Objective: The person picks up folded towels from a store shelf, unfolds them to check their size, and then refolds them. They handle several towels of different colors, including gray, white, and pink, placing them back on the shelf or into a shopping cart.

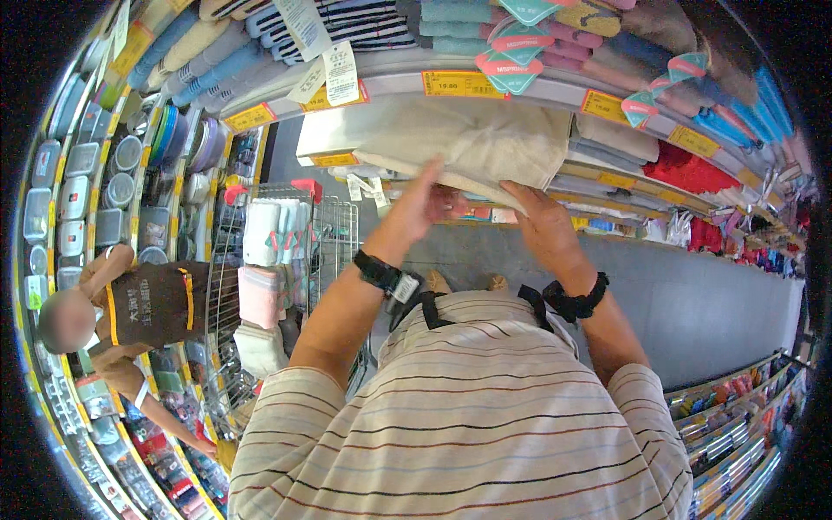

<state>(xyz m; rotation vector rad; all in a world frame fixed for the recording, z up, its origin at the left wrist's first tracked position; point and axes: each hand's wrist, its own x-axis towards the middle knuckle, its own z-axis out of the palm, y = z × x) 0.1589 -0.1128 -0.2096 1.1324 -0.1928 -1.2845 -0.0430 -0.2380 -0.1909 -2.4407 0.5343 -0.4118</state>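
A beige folded towel point(500, 140) lies on the shelf in front of me, its front edge jutting towards my body. My right hand point(543, 218) grips the right end of that edge, thumb and fingers around the cloth. My left hand point(432, 198) is at the middle of the same edge, some fingers above it and others below. It is blurred, so whether it pinches the cloth cannot be made out. Under the towel's left side shows a white shelf board point(325, 136) with a yellow price label point(335, 159).
A shopping cart point(335, 221) with folded towels point(263, 296) stands at my left. Beyond it a person in a brown apron point(156, 299) reaches down beside shelves of plastic containers point(78, 195). Rolled towels point(370, 26) fill the upper shelf. A rack point(734, 429) stands behind right.
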